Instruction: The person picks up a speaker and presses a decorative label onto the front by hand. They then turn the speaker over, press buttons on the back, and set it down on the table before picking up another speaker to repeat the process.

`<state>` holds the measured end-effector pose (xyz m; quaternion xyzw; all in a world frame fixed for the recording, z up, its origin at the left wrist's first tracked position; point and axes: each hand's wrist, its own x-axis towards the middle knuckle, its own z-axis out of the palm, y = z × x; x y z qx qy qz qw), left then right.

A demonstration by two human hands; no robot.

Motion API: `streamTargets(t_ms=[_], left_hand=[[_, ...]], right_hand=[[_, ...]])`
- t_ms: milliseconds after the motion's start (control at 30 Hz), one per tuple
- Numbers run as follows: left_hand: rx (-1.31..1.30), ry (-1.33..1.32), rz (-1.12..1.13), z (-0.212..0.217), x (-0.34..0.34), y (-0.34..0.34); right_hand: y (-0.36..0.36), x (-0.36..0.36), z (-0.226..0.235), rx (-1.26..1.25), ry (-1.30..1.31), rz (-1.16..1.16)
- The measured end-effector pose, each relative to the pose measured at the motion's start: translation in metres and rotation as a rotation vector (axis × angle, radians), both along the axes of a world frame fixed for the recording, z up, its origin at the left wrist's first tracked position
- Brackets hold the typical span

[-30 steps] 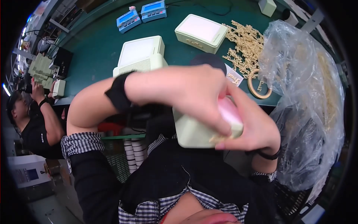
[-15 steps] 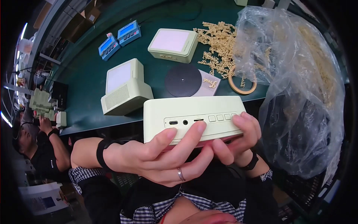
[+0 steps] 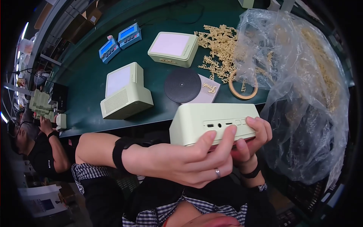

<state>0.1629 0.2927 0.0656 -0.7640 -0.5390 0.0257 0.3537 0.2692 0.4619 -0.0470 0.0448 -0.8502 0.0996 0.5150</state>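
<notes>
A pale cream-green speaker is held up between both hands, in front of the table's near edge. Its ported face, with a charging socket, a round jack, a thin slot and a row of buttons, is turned up toward me. My left hand, a ring on one finger, grips it along the lower side, fingertips on the ported face. At its right end my right hand is closed around the casing, with fingers over some buttons. The speaker's underside is hidden.
On the green table stand a two-part speaker with grille, another boxy speaker and two blue devices. A black ridged disc, gold script pieces, a tape roll and a plastic bag lie rightward. Another person works at left.
Both hands have carried the speaker to the right and slightly lower. It has turned, so its left end face shows more. My grip stays on it.
</notes>
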Motion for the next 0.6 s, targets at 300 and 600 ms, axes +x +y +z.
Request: streamTargets(t_ms=[300, 600], left_hand=[[-0.075, -0.644, -0.188, 0.032, -0.036, 0.047], [-0.749, -0.489, 0.606, -0.016, -0.183, 0.139]], right_hand=[[0.022, 0.028, -0.03, -0.091, -0.007, -0.249], [0.052, 0.123, -0.159, -1.145, 0.015, 0.306]])
